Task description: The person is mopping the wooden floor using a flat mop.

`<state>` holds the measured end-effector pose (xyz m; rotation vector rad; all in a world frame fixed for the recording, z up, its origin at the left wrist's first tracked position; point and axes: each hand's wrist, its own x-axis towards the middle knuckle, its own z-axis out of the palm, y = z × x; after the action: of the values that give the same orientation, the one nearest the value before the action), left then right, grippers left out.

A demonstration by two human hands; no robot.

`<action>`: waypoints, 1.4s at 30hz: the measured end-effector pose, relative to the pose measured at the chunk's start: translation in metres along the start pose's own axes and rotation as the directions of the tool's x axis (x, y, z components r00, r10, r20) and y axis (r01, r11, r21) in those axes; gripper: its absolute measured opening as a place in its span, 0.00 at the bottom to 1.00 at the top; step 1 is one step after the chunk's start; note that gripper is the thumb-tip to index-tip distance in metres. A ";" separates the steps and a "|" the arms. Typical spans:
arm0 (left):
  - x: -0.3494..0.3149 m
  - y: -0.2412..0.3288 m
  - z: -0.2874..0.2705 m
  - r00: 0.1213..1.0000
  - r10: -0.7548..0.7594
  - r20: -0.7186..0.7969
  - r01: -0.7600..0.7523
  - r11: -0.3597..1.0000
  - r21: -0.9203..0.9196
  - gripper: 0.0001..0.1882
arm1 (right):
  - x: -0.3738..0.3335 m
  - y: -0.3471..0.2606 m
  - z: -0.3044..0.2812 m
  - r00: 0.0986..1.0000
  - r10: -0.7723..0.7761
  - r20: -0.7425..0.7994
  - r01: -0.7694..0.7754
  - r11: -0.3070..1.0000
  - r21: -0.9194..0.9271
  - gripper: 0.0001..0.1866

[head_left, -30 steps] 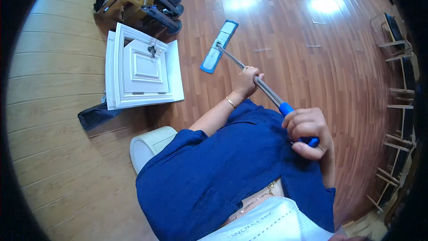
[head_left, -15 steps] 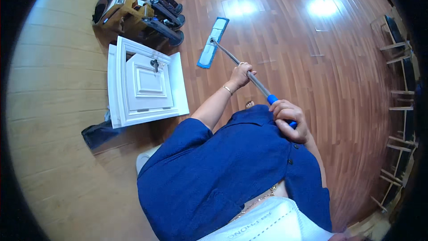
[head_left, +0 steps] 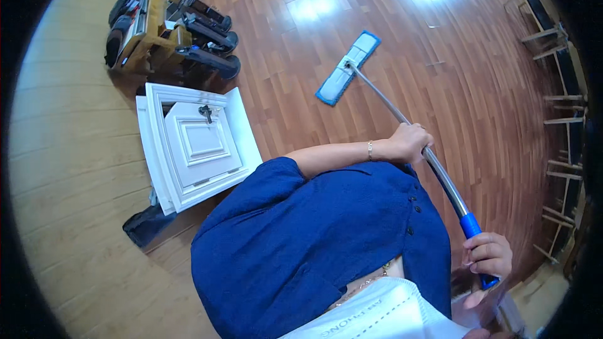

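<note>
A flat mop (head_left: 347,68) with a pale plate and blue fringed pad lies on the wooden floor, ahead of me and slightly right of centre. Its metal pole (head_left: 445,181) slants from the head down to the right. My left hand (head_left: 409,142), with a bracelet at the wrist, is closed around the middle of the pole. Near the pole's end, my right hand (head_left: 490,256) wraps the blue grip (head_left: 470,226), low at the right beside my body. The lower end of the grip pokes out below the fingers.
On the left stands a white cabinet (head_left: 201,144) with a panelled door, a dark bag (head_left: 148,226) beside it. Beyond it is a wooden stand (head_left: 151,25) holding dark objects. Several chairs or stools (head_left: 565,97) line the right side. Glossy wooden floor (head_left: 282,69) reflects bright lights.
The mop head has slid to the right and tilted more. Both hands moved right and toward me along with the pole, the right hand now lower and farther out from my body.
</note>
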<state>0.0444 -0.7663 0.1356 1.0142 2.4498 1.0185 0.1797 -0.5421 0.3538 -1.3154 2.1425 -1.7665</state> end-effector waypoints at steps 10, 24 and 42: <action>0.096 -0.063 -0.068 0.999 0.018 -0.046 -0.015 0.999 0.046 0.06 | 0.064 0.098 -0.054 0.962 -0.166 -0.216 0.151 0.985 -0.086 0.28; 0.129 -0.221 -0.194 0.779 -0.283 -0.559 0.382 0.922 0.067 0.12 | 0.293 0.245 -0.113 0.961 -0.234 0.149 0.214 0.967 0.138 0.19; 0.096 -0.393 -0.288 0.677 -0.216 -0.704 0.429 0.892 0.138 0.14 | 0.417 0.370 -0.083 0.994 -0.072 0.079 0.050 0.968 0.246 0.06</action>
<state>-0.3640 -1.0382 0.0584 0.2146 3.2990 1.0341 -0.3342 -0.7526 0.2598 -1.3788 1.7901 -1.8845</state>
